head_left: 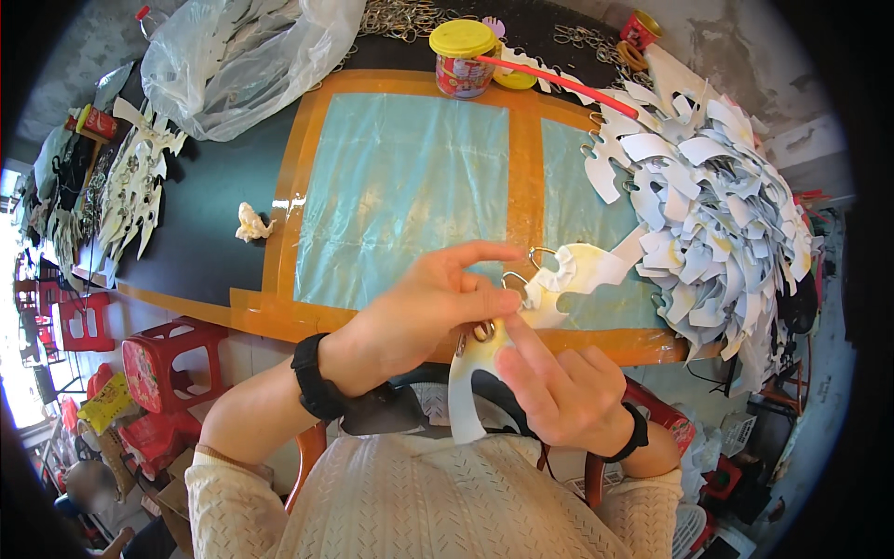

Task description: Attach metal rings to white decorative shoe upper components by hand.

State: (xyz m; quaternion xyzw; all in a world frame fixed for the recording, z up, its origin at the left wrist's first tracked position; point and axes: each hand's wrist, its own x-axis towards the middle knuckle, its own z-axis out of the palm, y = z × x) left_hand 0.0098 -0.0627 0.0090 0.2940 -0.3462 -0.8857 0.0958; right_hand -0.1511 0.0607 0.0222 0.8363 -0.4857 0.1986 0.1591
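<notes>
Close in front of my chest, both hands hold a string of flat white curved pieces point(591, 265) with yellowish patches and several metal rings along it. The thumb and fingers of my left hand point(419, 312) pinch it near the rings, with the index finger stretched out above. My right hand point(573, 396) grips a lower curved piece point(466, 401) between thumb and fingers, beside a metal ring point(483, 331). From there the string runs up to the right, over the table edge, toward a large heap of similar white pieces point(717, 186).
Blue sheeting point(400, 186) is fixed to the dark table with brown tape. A yellow-lidded tub point(464, 61), a red stick point(559, 86) and metal rings point(400, 17) lie at the back. To the left are a clear plastic bag point(242, 65), a crumpled beige lump point(251, 224) and red stools point(168, 363).
</notes>
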